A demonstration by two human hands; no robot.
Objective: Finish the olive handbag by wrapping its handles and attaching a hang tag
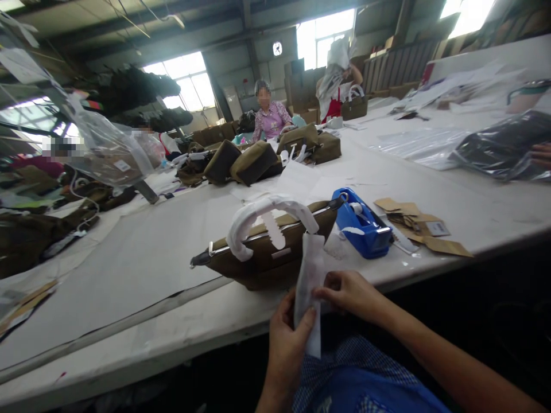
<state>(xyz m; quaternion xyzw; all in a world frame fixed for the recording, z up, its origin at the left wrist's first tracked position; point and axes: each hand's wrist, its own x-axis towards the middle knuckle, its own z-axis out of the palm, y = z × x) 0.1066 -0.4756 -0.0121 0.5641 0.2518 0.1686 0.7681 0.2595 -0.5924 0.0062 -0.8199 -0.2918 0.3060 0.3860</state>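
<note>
A brown handbag [262,252] lies on the white table [142,269] in front of me, its handles wrapped in white paper [258,215]. Below the table edge I hold a strip of white paper [310,287] upright. My left hand [288,338] pinches its lower part with thumb and fingers. My right hand [348,292] grips the strip from the right, fingers closed on it. A blue tape dispenser [361,223] stands just right of the bag.
Brown card tags [426,229] lie right of the dispenser. More brown bags [253,160] are piled further back, where a seated person [271,117] works. Clear plastic bags [495,143] lie at the right, another person's fingers [541,155] on them. Bags and plastic crowd the left.
</note>
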